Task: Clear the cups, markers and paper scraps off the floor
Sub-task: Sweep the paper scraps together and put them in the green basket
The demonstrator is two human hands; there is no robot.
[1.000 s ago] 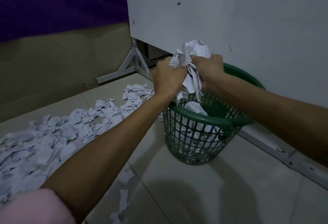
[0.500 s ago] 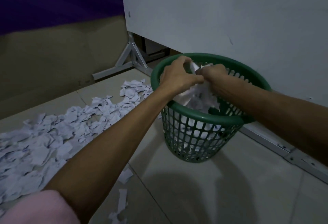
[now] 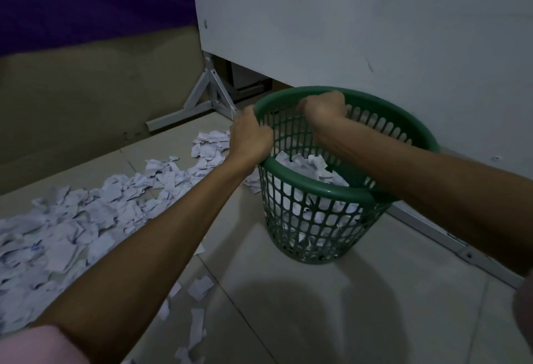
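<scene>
- Change since the earlier frames: the crumpled paper has left both hands and now lies inside the basket.
- Paper scraps (image 3: 86, 219): a wide drift across the floor (image 3: 375, 306), left of the basket.
- Left hand (image 3: 251, 139): fingers curled over the near-left rim of the green basket (image 3: 311, 236).
- Right hand (image 3: 324, 108): gripping the far rim, beneath the white panel (image 3: 360, 23).

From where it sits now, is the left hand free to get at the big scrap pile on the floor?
Probably yes, after letting go. The left hand grips the green basket rim; the scrap pile lies on open floor to its left, with nothing standing between them.
</scene>
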